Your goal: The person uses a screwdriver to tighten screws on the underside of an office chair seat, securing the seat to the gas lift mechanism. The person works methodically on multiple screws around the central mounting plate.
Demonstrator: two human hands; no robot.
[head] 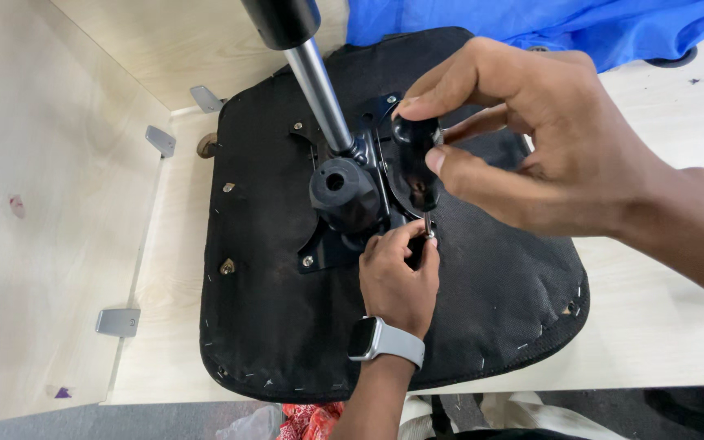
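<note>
A black chair seat (279,326) lies upside down on a pale wooden surface. A black metal plate (317,251) is bolted to its middle, with a round black hub (342,194) and a shiny metal rod (322,90) rising toward me. My right hand (531,155) grips the black handle of a screwdriver (414,151) held upright over the plate's right edge. My left hand (397,281), with a watch on its wrist, pinches the screwdriver's thin shaft at the tip, right against the plate. The screw itself is hidden by the fingers.
Blue cloth (531,24) lies behind the seat at the top right. A pale wooden panel (42,204) stands at the left, with grey metal brackets (117,321) along its lower edge. Red fabric (307,420) shows at the bottom edge.
</note>
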